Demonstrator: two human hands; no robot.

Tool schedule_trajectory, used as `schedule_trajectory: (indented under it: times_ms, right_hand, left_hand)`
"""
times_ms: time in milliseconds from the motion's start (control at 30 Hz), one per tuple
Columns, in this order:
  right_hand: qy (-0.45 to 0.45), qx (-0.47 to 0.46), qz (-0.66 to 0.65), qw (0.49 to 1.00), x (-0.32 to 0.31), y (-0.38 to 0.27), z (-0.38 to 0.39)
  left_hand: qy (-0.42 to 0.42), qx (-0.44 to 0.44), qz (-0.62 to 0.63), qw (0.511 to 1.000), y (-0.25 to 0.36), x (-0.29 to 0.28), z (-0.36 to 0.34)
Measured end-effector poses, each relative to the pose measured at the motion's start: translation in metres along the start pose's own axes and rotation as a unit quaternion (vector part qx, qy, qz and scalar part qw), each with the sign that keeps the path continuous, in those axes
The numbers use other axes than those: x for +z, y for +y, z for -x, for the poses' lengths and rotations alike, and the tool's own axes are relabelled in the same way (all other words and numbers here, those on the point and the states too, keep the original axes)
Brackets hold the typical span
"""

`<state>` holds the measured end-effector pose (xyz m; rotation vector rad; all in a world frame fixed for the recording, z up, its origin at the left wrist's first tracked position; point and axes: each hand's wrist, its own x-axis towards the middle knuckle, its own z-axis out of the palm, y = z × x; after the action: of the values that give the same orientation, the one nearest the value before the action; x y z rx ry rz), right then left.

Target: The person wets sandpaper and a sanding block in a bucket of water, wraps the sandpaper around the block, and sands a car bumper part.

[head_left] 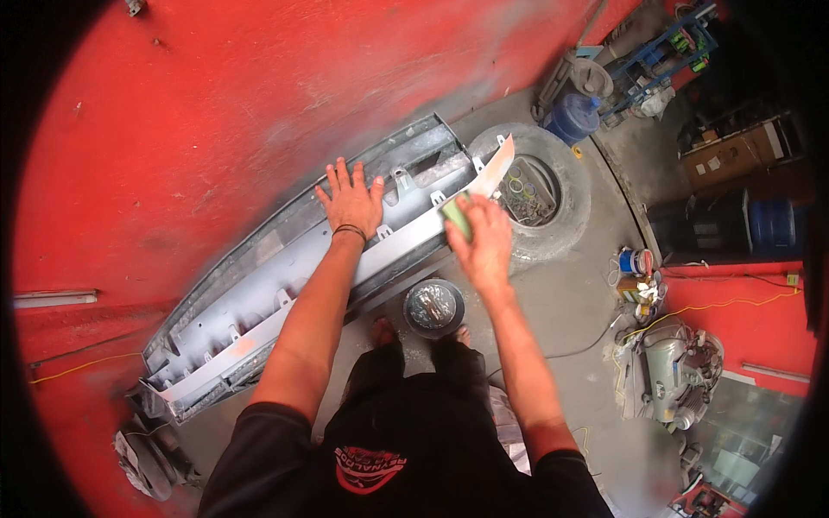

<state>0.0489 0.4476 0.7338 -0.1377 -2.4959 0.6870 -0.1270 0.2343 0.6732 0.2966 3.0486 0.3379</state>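
A long pale car trim panel (389, 248) with clip tabs lies at a slant on a grey, dusty support (259, 224). Orange-tinted patches show at its tapered right end and lower left. My left hand (353, 203) lies flat on the panel's upper middle, fingers spread, holding nothing. In my right hand (484, 237) is a green pad (457, 217), seemingly a sanding pad, gripped against the panel's front strip near the right end. My fingers partly cover the pad.
Below the panel, a dark round basin (434, 308) with liquid stands between my feet. A dusty tire (561, 224) with small parts inside lies at the right. Beyond it are a blue water jug (573, 118) and a compressor-like machine (678, 371). A red wall (216, 112) rises behind.
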Motion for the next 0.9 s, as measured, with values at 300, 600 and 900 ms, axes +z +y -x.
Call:
schedule_trajectory:
  times_ms: [300, 600, 900]
  right_hand:
    - [0.001, -0.054, -0.026, 0.998, 0.006, -0.002, -0.03]
    - [0.042, 0.093, -0.018, 0.995, 0.006, 0.052, -0.054]
    - [0.069, 0.081, 0.018, 0.994, 0.017, 0.012, -0.054]
  left_hand:
    - [0.029, 0.047, -0.017, 0.998, -0.017, 0.015, -0.016]
    - [0.048, 0.048, -0.011, 0.998, -0.005, 0.015, -0.014]
    - [0.035, 0.054, 0.009, 0.998, 0.001, 0.008, -0.013]
